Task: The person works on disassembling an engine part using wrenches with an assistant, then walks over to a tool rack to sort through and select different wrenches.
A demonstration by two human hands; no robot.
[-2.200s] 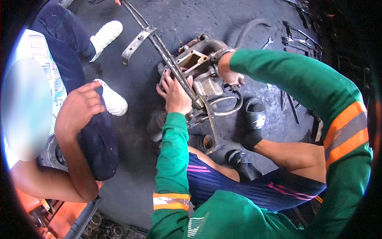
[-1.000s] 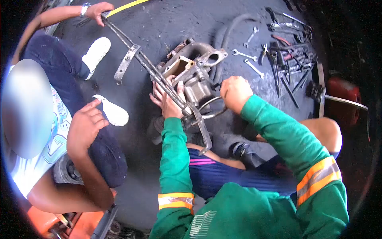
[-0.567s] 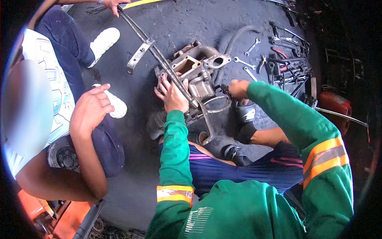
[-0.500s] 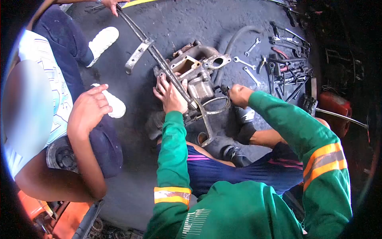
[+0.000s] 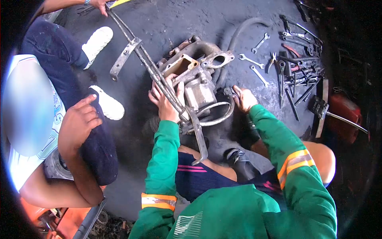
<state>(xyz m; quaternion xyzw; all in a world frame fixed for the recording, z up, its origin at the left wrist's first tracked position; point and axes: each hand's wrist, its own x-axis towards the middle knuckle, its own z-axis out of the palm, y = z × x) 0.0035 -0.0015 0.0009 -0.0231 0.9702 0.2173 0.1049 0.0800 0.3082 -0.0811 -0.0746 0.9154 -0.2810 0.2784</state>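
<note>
A dirty metal manifold casting [image 5: 201,89] with rectangular and oval openings sits on the dark floor before me. My left hand [image 5: 167,104] grips its near left side, thumb and fingers apart, partly hidden under two long metal pipes [image 5: 149,65]. These pipes slant across the casting and carry a flat bracket [image 5: 125,55] and a curved metal strap [image 5: 197,137]. My right hand [image 5: 245,99] is closed with curled fingers beside a black fitting [image 5: 228,92] at the end of a curved hose [image 5: 221,119]. What lies in those fingers is too hidden to make out.
A person [image 5: 75,127] crouches at left; their other hand [image 5: 101,4] holds the pipes' far end. Wrenches [image 5: 251,61], pliers [image 5: 271,61] and several other tools lie at right. A thick hose [image 5: 238,34] curves behind the casting. A red container [image 5: 346,117] stands far right.
The camera view has shifted, and the pipes with their strap sit lower and further left. My right hand has turned and dropped slightly, still beside the fitting. My left hand stays at the casting.
</note>
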